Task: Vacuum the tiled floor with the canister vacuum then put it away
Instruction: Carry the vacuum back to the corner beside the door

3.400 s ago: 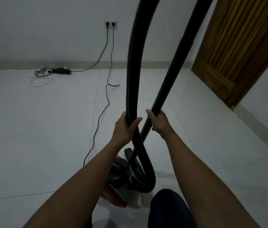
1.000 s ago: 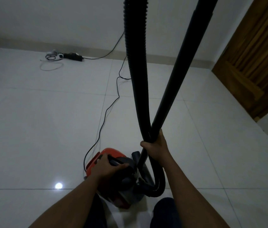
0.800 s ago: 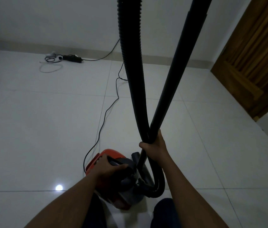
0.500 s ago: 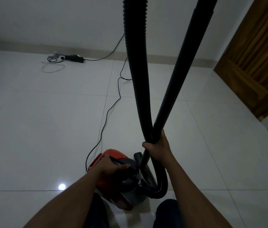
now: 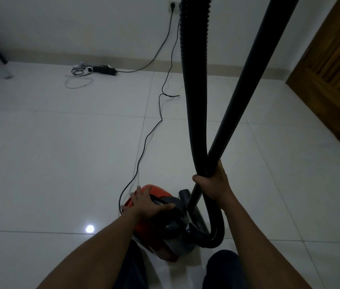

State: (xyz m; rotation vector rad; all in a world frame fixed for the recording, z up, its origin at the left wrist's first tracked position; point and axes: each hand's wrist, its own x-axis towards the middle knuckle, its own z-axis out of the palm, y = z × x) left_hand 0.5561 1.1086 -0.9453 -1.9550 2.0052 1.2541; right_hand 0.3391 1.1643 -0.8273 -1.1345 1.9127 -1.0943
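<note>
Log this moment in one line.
left hand: rests on red-and-grey canister vacuum | right hand: grips black ribbed hose and smooth black wand together | black cord: trails across white tiled floor

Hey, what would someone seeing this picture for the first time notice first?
The black hose and wand rise through the centre, gripped together by the right hand. Below, the red canister vacuum sits on white tiles under the left hand, its cord trailing to the wall.
</note>
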